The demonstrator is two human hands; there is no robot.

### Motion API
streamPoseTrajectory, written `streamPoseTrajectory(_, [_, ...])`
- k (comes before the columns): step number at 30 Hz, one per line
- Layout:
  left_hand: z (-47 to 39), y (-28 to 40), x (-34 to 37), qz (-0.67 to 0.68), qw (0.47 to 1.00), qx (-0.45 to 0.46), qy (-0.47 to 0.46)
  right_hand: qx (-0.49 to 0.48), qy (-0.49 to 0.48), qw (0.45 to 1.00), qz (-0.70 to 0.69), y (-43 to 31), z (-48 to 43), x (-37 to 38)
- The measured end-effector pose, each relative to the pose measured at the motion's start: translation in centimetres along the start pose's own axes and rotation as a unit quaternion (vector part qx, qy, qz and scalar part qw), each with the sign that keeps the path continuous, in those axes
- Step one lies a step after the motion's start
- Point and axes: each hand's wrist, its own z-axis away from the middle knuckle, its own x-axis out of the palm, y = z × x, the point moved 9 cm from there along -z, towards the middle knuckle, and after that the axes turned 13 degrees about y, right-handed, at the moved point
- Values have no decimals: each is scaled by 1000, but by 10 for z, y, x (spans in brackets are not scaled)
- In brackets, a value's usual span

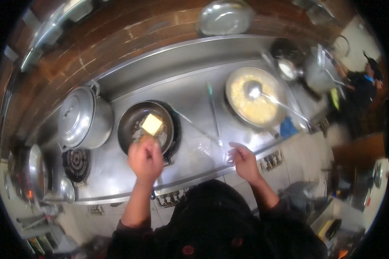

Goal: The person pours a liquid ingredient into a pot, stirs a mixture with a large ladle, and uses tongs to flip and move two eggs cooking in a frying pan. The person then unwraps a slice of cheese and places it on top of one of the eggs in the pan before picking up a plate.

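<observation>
A dark frying pan (pixel 127 124) sits on the steel stovetop with a square, pale yellow slab (pixel 152 124), like butter or cheese, lying in it. Browned bits and a shiny film show around the slab. My left hand (pixel 146 158) is over the pan's near rim, its fingers curled and blurred; whether they hold anything is hidden. To the right, my right hand (pixel 244 160) hovers by the front edge with fingers apart. Crumpled clear plastic (pixel 202 145) lies on the steel between the hands, and shiny bits of it show close to my right fingertips.
A lidded aluminium pot (pixel 100 121) stands left of the pan, beside a coil-like burner (pixel 76 162). Thin rods (pixel 214 110) lie mid-stovetop. On the right, a wide pan of yellowish food (pixel 243 97) holds a ladle (pixel 254 90), near a blue cloth (pixel 288 127). Another person (pixel 359 84) stands far right.
</observation>
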Motion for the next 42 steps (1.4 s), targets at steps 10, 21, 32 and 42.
streamPoseTrajectory(10, [198,126,22,223,894,-108,-374,145,210,966,34,121,150,-182])
streamPoseTrajectory(21, [298,222,74,255,804,-54,-535,230,444,851,162,300,275,-375])
streamPoseTrajectory(32, [416,574,217,339,586,146,-721,64,286,951,-96,191,246,-500])
streamPoseTrajectory(42, [481,738,260,298,487,327,-753,21,503,864,29,217,281,-642])
